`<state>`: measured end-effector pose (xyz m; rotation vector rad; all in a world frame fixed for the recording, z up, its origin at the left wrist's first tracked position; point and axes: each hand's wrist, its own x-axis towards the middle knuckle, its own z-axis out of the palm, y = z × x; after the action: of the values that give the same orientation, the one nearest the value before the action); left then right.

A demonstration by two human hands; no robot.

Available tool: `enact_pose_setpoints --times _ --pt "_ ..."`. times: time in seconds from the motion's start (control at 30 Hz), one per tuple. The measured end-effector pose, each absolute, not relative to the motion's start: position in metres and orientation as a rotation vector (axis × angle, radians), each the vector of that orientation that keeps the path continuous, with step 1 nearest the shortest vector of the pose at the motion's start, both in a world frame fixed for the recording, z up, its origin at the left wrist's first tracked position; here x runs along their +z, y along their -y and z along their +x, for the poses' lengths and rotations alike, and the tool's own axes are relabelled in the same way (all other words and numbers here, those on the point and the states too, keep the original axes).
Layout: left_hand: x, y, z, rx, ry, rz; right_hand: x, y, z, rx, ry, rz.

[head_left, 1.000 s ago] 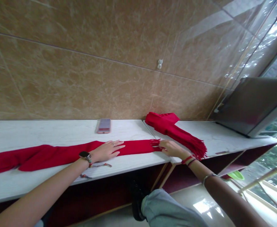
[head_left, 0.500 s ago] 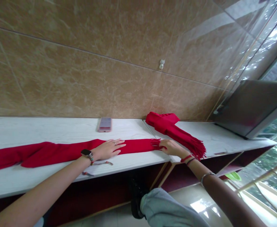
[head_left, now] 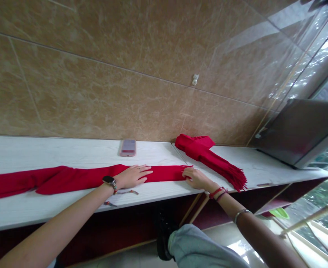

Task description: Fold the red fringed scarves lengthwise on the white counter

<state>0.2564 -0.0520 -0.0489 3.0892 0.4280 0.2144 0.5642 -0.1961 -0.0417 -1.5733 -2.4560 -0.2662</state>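
A long red scarf [head_left: 80, 178] lies stretched along the white countertop [head_left: 77, 150], folded narrow, its left part slightly rumpled and running out of view. My left hand [head_left: 132, 175] rests flat on it, fingers spread. At the scarf's fringed right end, my right hand [head_left: 196, 178] has its fingers curled over the edge and covers most of the fringe. A second red fringed piece [head_left: 205, 152], looking like another scarf or a folded-back part, lies bent just beyond my right hand, its fringe pointing toward the front edge.
Behind the scarf lies a phone [head_left: 128, 147] near the tiled wall [head_left: 97, 93]. A dark grey appliance or box [head_left: 306, 130] stands at the counter's right end. Open shelves [head_left: 110, 230] sit below, with a green basin [head_left: 279, 213] at lower right.
My right hand has shifted slightly left over the fringe, hiding more of it. My left hand stays flat on the scarf. The whole view has moved a little.
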Motion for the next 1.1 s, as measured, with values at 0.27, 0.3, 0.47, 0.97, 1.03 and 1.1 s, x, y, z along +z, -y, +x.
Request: enact_pose_setpoints --times 0.27,0.3,0.47,0.97,1.03,1.1 --pt "-0.053 0.050 0.258 0.300 -0.388 3.119 -0.026 0.224 0.618 -0.454 2.220 -1.697" --pt "-0.054 0.050 0.259 0.309 -0.389 3.119 -0.021 0.215 0.601 -0.452 2.195 -1.633" --pt "-0.052 0.059 0.260 0.454 -0.461 3.186 -0.030 0.155 0.489 -0.344 2.220 -1.575" --pt "-0.047 0.013 0.109 0.004 -1.322 2.833 -0.080 0.151 0.564 -0.086 2.402 -1.893" --pt "-0.049 0.019 0.101 0.026 -1.331 2.858 -0.076 0.148 0.562 -0.052 2.370 -1.932" --pt "-0.048 0.025 0.097 0.095 -1.378 2.867 -0.070 0.140 0.546 -0.076 2.330 -1.910"
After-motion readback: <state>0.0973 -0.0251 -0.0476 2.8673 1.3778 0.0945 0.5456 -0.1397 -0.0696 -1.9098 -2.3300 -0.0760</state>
